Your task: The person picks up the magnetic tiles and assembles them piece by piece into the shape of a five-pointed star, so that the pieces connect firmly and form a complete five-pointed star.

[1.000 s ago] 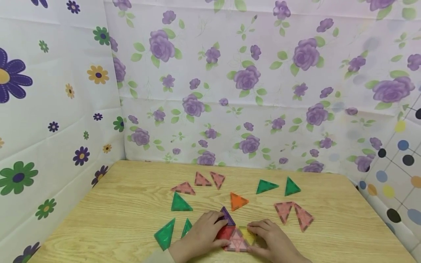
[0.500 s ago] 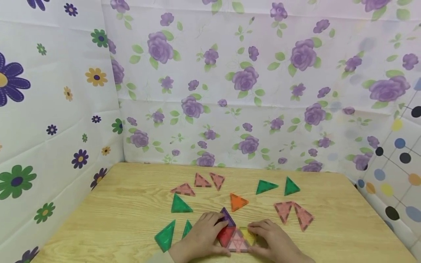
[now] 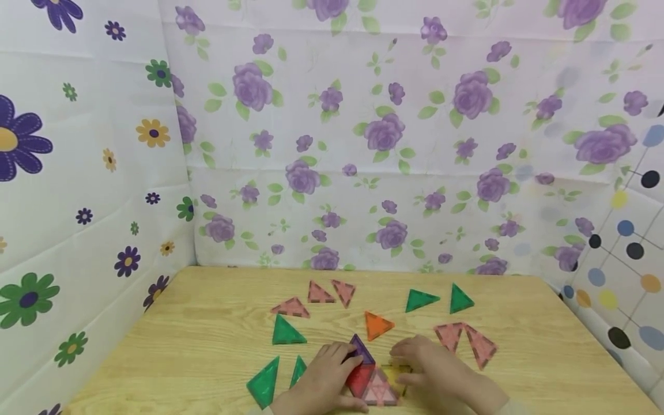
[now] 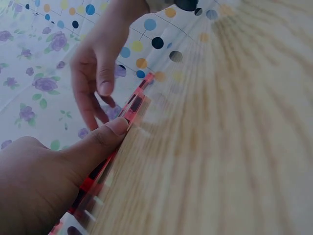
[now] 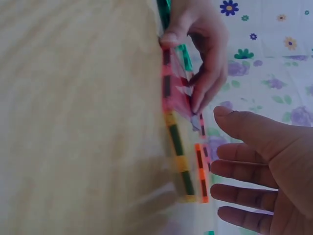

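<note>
Red tile (image 3: 360, 380), translucent, flat on the wood-grain surface (image 3: 181, 357), with a purple triangular tile (image 3: 365, 351) touching its far edge and a pink triangular tile (image 3: 380, 393) touching its right edge. Farther right of the red tile, next to the pink one, a yellow tile (image 3: 391, 373), partly covered in the head view.

At the red tile's left side, left hand (image 3: 327, 377): grip pinching the red tile together with its purple neighbour, fingers bent over the far part, thumb by the near corner. To the red tile's right, right hand (image 3: 434, 369): grip loosely spread, fingers apart beside the yellow tile, blurred in the head view.

Beyond the red tile, slightly right, an orange triangular tile (image 3: 377, 326). Left of the red tile, three green triangular tiles (image 3: 263, 383), one partly behind the left hand; far right of it, two green triangles (image 3: 460, 298). Far left of the red tile, three loose pink triangles (image 3: 320, 293); to its right, two dark-edged pink tiles (image 3: 480, 346).
</note>
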The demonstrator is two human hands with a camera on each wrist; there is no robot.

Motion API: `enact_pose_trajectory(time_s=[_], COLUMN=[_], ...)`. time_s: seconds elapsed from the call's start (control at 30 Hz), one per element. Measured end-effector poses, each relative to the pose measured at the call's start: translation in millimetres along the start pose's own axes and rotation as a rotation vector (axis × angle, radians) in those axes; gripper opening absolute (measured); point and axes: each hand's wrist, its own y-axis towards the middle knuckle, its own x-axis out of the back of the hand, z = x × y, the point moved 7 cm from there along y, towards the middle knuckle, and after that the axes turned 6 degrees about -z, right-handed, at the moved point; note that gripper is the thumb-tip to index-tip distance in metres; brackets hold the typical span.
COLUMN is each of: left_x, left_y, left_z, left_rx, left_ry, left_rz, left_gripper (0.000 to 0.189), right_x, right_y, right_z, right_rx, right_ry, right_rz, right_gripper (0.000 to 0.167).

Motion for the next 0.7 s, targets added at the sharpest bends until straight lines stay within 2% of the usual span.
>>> enact_pose_trajectory(time_s=[0.2, 0.37, 0.53, 0.7], left_x=[-1.0, 0.1, -0.7, -3.7], left_y=[0.4, 0.5, 0.5, 0.7], left_z=[0.2, -0.3, 0.4, 1.7], left_rx=[0.011, -0.001, 0.003, 0.015], left_ry=[0.007, 0.021, 0.024, 0.019], left_rz=[0.014, -0.001, 0.006, 0.032], left_gripper=[0.084, 0.083, 0.083, 0.083], right_x=[17.3, 23.0, 18.4, 5.5], right_y=[25.7, 46.1, 61.2, 73.3], right_z=[-0.6, -4.3, -14.8, -25.6], right_rx=[-0.003, -0.057, -0.134, -0.154], right_ry=[-0.036, 0.037, 0.154, 0.164], right_rz=[-0.027, -0.023, -0.024, -0.052], right_gripper=[0.042, 0.044, 0.047, 0.044])
